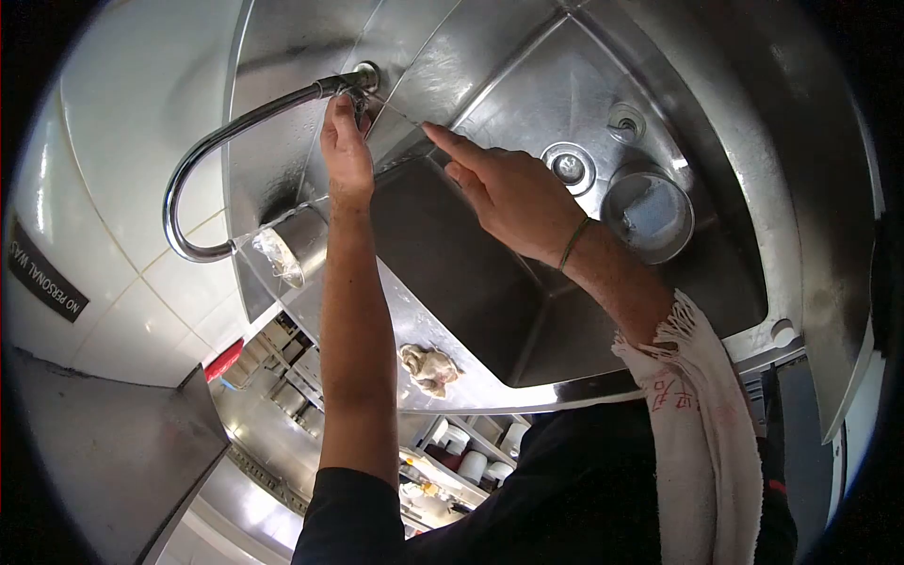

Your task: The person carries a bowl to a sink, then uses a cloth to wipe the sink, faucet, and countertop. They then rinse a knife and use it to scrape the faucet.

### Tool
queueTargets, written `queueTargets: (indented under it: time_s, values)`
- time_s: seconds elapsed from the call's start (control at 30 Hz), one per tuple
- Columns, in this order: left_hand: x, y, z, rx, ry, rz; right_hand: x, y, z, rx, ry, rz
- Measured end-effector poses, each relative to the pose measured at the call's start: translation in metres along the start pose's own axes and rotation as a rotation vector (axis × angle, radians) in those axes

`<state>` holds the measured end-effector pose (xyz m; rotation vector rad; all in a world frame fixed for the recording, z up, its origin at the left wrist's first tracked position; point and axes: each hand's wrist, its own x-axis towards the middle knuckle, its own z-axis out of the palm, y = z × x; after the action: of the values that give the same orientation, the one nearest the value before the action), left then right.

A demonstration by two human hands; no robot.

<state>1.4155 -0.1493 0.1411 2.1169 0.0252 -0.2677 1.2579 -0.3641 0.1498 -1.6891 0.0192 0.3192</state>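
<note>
My left hand is up at the wall end of the curved tap, its fingers closed around the tap handle. My right hand is above the steel sink, holding nothing, with the index finger stretched toward the tap base and the thumb apart. From that fingertip a thin pale line runs toward the tap. A clear stream leaves the spout near a steel container with whitish stuff at its mouth, partly behind my left forearm.
In the sink, a round metal pot with whitish contents stands near the drain. A crumpled wet cloth lies on the sink's front ledge. A white towel with red marks hangs over my right arm. Shelves with containers are below.
</note>
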Motion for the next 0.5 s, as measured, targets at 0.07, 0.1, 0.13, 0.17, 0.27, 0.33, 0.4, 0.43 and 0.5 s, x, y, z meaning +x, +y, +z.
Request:
queueTargets:
  time_s: [0.07,0.1,0.13,0.17,0.27,0.33,0.4,0.43,0.5]
  values:
    - [0.003,0.001,-0.001,-0.013,-0.001,0.004,0.005,0.003,-0.003,0.007,-0.013,0.022]
    - [0.003,0.002,-0.001,-0.015,0.000,-0.004,0.007,0.009,-0.001,0.005,0.005,0.007]
    - [0.003,0.002,-0.001,-0.017,0.001,-0.011,0.008,0.012,-0.001,0.003,0.024,-0.007]
    - [0.004,0.003,-0.001,-0.023,0.001,-0.024,0.009,0.014,-0.003,0.005,0.027,-0.016]
    - [0.007,0.007,0.000,-0.037,0.012,-0.027,0.011,0.016,-0.006,0.005,0.035,-0.035]
    - [0.015,0.003,0.005,-0.045,0.032,0.026,0.014,0.021,-0.007,-0.008,0.050,-0.040]
    - [0.017,0.004,0.000,-0.045,-0.008,-0.003,0.013,0.023,-0.010,-0.055,0.065,-0.070]
    - [0.017,0.007,-0.002,-0.045,-0.029,-0.020,0.013,0.024,-0.012,-0.078,0.071,-0.082]
    - [0.018,0.010,-0.004,0.012,-0.069,0.040,0.011,0.022,-0.016,-0.158,0.075,-0.087]
